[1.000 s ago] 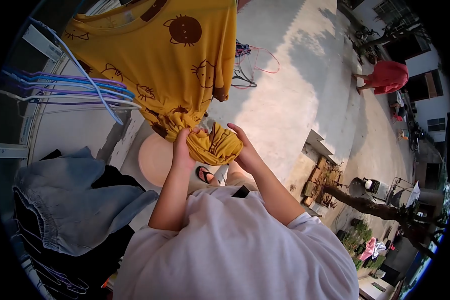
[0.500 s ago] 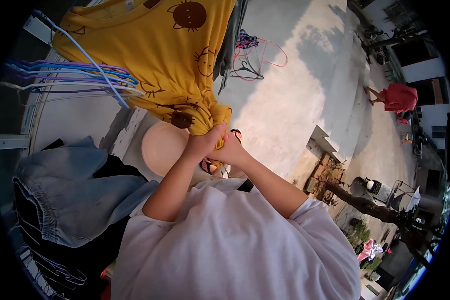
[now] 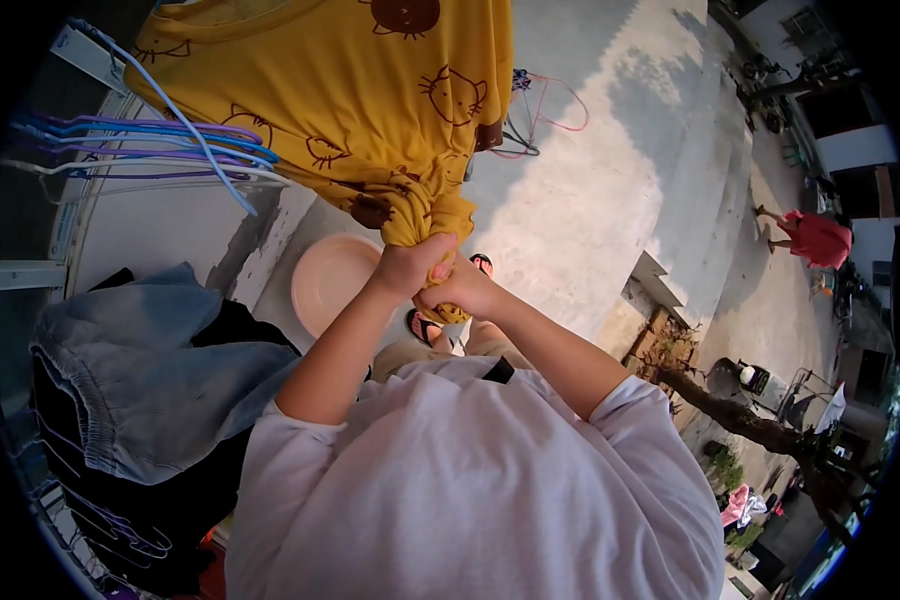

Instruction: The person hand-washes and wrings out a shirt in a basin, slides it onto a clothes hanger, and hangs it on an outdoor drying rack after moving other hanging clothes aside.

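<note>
A yellow shirt [image 3: 340,90] with brown cat drawings hangs in front of me, its lower part bunched and twisted. My left hand [image 3: 417,267] is closed around the gathered cloth. Just below and to the right, my right hand [image 3: 462,287] grips the same bunch, close against the left. A bit of the yellow cloth sticks out beneath both hands. Under my forearms, a pale pink basin [image 3: 330,285] stands on the ground. The fingers' inner sides are hidden by the cloth and by each other.
Several blue, purple and white hangers [image 3: 170,145] hang at the left. Light denim clothing [image 3: 160,370] and black clothing are below them. A red hanger frame [image 3: 560,105] hangs beyond the shirt. A person in red [image 3: 815,238] is far right, near a tree trunk [image 3: 730,410].
The yellow shirt has shifted right and spread wider, covering the grey garment behind it. Both hands keep their hold on the bunch. The person in red has moved lower in the view.
</note>
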Demonstrator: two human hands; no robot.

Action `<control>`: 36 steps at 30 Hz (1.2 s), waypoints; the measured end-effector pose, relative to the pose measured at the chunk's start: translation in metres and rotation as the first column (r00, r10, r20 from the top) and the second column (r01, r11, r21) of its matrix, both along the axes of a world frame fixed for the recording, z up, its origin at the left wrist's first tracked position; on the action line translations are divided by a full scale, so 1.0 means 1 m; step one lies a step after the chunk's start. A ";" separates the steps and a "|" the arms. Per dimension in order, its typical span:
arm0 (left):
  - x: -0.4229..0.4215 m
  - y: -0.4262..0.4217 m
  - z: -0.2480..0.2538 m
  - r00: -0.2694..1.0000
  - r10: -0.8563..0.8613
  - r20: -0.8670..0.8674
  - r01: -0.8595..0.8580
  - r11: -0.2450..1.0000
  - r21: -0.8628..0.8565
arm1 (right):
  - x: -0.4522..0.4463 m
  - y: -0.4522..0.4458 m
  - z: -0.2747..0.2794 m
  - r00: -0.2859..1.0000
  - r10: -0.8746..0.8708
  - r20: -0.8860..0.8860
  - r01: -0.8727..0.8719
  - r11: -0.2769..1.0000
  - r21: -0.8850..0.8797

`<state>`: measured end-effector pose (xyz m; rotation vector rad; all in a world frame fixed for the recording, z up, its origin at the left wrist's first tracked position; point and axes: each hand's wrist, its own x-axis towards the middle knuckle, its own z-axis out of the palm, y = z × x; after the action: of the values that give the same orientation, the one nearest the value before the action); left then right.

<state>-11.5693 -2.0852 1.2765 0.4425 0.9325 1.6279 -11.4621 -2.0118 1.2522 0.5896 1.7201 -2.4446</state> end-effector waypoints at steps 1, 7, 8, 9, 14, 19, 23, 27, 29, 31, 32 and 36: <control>-0.002 0.001 -0.001 1.000 0.020 0.023 -0.020 1.000 -0.008 | -0.001 0.001 -0.002 0.999 0.011 0.030 -0.010 1.000 -0.011; -0.019 -0.005 -0.011 0.980 0.112 0.167 -0.110 0.994 -0.022 | 0.008 -0.002 0.011 0.997 -0.076 0.021 0.079 0.968 -0.238; -0.020 -0.008 -0.008 0.962 0.179 0.205 -0.164 0.982 -0.092 | 0.013 -0.002 0.013 0.993 -0.115 0.000 0.109 0.939 -0.327; -0.038 -0.020 -0.039 0.980 0.063 0.189 -0.062 0.998 -0.010 | 0.020 0.001 0.013 0.996 -0.086 -0.012 0.078 0.940 -0.331; -0.041 -0.048 -0.056 0.952 0.288 0.107 -0.258 0.937 -0.235 | 0.034 -0.004 -0.056 0.975 -0.210 0.072 0.220 0.958 -0.183; -0.045 -0.078 -0.118 0.882 0.457 0.114 -0.393 0.847 -0.357 | 0.033 0.005 -0.084 0.979 -0.044 0.199 0.015 0.989 0.145; -0.058 -0.103 -0.152 0.835 0.537 0.118 -0.437 0.779 -0.449 | 0.026 0.041 -0.110 0.922 0.165 0.351 -0.298 0.880 0.369; -0.061 -0.125 -0.176 0.817 0.575 0.040 -0.467 0.701 -0.539 | -0.019 0.132 -0.100 0.900 -0.404 0.165 0.216 0.741 0.635; -0.055 -0.140 -0.190 0.813 0.577 -0.081 -0.509 0.637 -0.578 | -0.053 0.184 -0.108 0.853 -0.514 -0.087 0.387 0.513 0.766; -0.049 -0.158 -0.203 0.793 0.559 -0.241 -0.577 0.566 -0.589 | -0.084 0.216 -0.091 0.853 -0.451 -0.264 0.442 0.353 0.825; -0.050 -0.163 -0.210 0.765 0.555 -0.327 -0.620 0.498 -0.606 | -0.098 0.226 -0.093 0.877 -0.412 -0.246 0.402 0.352 0.845; -0.054 -0.173 -0.237 0.592 0.506 -0.627 -0.797 0.251 -0.550 | -0.133 0.244 -0.109 0.943 -0.324 -0.071 0.239 0.516 0.822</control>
<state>-11.6228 -2.2580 1.0394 -0.4580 2.2421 1.6193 -11.5952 -1.7674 1.1435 1.1101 2.8922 -1.5141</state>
